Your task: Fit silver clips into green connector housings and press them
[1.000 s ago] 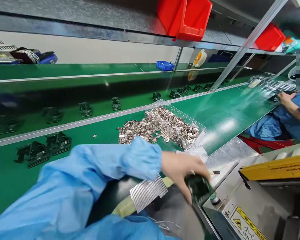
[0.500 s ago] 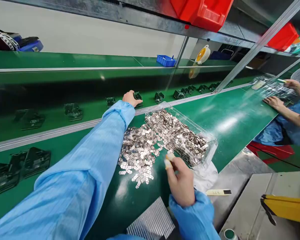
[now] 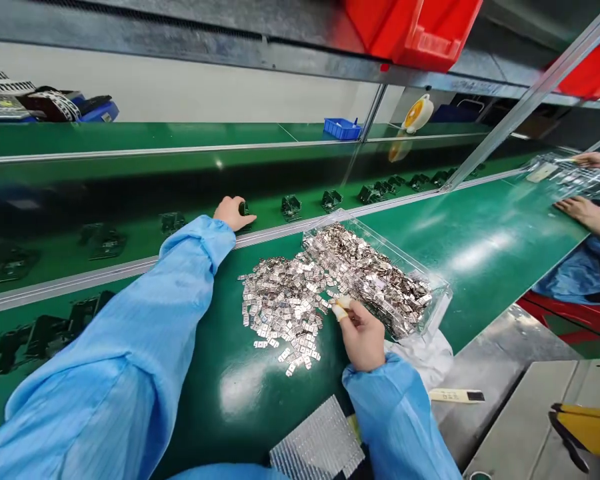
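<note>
At far L, on back ledge (image 3: 180, 138), tape reels (image 3: 6, 85). Below, on green bench (image 3: 220, 360), cluster of dark boards (image 3: 40, 337), partly hidden behind L sleeve (image 3: 125, 387). More boards (image 3: 103, 241) spaced along the green track (image 3: 143, 243), just behind the metal rail (image 3: 275, 235). Then L hand (image 3: 233, 215), out past the rail, w/ fingers & thumb part-open round a single board (image 3: 244, 209) on the track; can't tell if actually gripped or only touched. On bench nr centre, loose pile of small metal bits (image 3: 283, 300), thinning toward the front. Behind it, on track, another board (image 3: 291, 208). Toward the front, ribbed silver sheet (image 3: 317, 443). Up on ledge, small blue tray (image 3: 341, 131). R of pile, R hand (image 3: 364, 340), w/ pale cots (image 3: 339, 313) on thumb & index, tips almost together at pile's R edge; can't tell if any bit pinched between. Just beyond, clear box (image 3: 443, 300) heaped w/ similar bits, near end by a white bag (image 3: 430, 357). Farther R, pale stick (image 3: 450, 395) w/ dark end, on metal surface (image 3: 510, 340). At far R, co-worker's hands (image 3: 580, 208) by a clear rack (image 3: 555, 173), above a red stool (image 3: 565, 317).
</note>
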Demonstrator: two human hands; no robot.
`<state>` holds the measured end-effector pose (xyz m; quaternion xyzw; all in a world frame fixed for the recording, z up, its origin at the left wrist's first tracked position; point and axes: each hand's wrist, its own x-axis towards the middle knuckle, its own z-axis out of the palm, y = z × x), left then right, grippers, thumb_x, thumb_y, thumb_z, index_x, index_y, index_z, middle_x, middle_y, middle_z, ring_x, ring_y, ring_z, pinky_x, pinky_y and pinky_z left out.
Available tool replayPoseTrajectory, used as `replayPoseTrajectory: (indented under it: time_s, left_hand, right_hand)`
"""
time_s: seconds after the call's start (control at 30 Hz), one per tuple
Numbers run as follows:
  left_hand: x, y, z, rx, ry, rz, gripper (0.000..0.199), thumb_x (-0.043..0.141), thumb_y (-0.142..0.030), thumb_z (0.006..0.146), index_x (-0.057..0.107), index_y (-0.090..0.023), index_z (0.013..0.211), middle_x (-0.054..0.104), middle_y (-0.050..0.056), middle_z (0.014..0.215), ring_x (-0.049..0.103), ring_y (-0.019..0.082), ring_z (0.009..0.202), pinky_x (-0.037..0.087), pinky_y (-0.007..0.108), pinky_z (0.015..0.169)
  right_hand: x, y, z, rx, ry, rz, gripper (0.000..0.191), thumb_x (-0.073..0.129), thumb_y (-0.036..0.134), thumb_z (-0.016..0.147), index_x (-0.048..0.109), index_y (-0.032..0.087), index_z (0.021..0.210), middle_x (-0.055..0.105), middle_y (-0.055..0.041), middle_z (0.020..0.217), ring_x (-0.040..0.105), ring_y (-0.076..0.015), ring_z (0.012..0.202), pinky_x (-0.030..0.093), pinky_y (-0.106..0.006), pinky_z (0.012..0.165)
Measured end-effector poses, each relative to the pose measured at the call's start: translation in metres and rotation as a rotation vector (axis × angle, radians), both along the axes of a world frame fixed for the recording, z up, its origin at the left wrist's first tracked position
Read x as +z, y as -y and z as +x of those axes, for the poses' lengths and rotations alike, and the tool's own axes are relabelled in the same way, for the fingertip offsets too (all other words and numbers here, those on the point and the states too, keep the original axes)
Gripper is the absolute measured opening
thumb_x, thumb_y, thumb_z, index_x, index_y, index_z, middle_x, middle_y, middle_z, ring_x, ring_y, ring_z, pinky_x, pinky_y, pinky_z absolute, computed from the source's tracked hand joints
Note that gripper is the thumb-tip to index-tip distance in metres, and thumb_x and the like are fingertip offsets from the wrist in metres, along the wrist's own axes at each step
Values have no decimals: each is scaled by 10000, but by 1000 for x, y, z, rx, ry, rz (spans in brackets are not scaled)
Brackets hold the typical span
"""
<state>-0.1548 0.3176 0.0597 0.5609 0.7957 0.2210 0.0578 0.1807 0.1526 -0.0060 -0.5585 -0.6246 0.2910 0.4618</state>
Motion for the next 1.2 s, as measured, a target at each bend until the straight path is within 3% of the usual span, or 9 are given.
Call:
replayPoseTrajectory:
  time_s: [0.13, 0.27, 0.4, 0.53, 0.67, 0.77, 1.0, 1.1, 1.2]
  left_hand:
    - [29, 38, 28, -18, -33, 137, 585, 617, -532, 804, 549, -182, 1268, 545, 129, 1206, 556, 307, 1135, 433, 377, 987]
    - [48, 143, 60, -352, -85, 266, 571, 663, -579, 756, 592, -218, 1193, 597, 72, 1086, 598, 268, 1033, 476, 354, 899]
    - [20, 262, 72, -529, -52, 156, 497, 625, -572, 810, 580, -226, 1164, 631, 72, 1026, 617, 252, 972, 508, 357, 816]
    - [-21, 328, 63, -467, 13, 118, 623, 669, -586, 782, 495, -249, 1275, 632, 100, 1133, 614, 289, 1074, 525, 420, 893]
    - [-37, 355, 39, -480, 132, 129, 1064, 763, -597, 682, 187, -238, 1502, 389, 188, 1499, 426, 361, 1363, 416, 520, 1092]
    - [-43, 361, 20, -470, 168, 41, 1167, 782, -541, 691, 36, -248, 1539, 311, 204, 1552, 358, 387, 1410, 382, 571, 1108]
    - [-49, 345, 26, -589, 303, 54, 655, 736, -304, 766, 451, -223, 1350, 541, 133, 1227, 594, 272, 1091, 552, 419, 891]
    - [-50, 341, 55, -583, 622, 102, 489, 752, -261, 737, 553, -209, 1180, 505, 105, 1169, 622, 179, 881, 569, 282, 679]
    - [-53, 341, 88, -550, 1030, 13, 530, 760, -215, 729, 502, -215, 1192, 572, 46, 1029, 619, 110, 731, 545, 235, 644]
  right_hand:
    - [19, 22, 11, -19, -192, -7, 247, 633, 365, 764, 712, 171, 894, 724, -55, 783, 644, -186, 650, 531, -296, 584]
    - [44, 62, 17, 24, -263, 10, 186, 682, 287, 767, 745, 193, 915, 728, -50, 834, 652, -181, 725, 540, -278, 630]
    - [50, 99, 19, 144, -166, 22, 208, 646, 257, 831, 750, 223, 1009, 709, -52, 910, 642, -165, 757, 538, -252, 654]
    - [47, 125, 16, 156, -236, -77, 186, 684, 267, 822, 749, 237, 993, 731, -43, 891, 667, -155, 742, 558, -221, 671]
    - [50, 145, 15, 103, -293, -119, 138, 719, 283, 813, 746, 246, 944, 736, -23, 837, 672, -141, 712, 562, -185, 676]
    - [53, 157, 13, 145, -292, -100, 136, 717, 275, 823, 733, 269, 958, 724, -12, 849, 674, -148, 775, 550, -175, 695]
    - [50, 177, -17, 376, -224, -172, 107, 616, 286, 900, 683, 252, 976, 648, -52, 1016, 620, -198, 935, 507, -267, 785]
    - [45, 182, -27, 339, -249, -215, 136, 589, 298, 908, 676, 247, 998, 629, -60, 1052, 615, -205, 916, 499, -298, 774]
    - [40, 186, -32, 273, -255, -224, 115, 584, 292, 895, 674, 230, 931, 603, -72, 1175, 602, -228, 1012, 479, -339, 855]
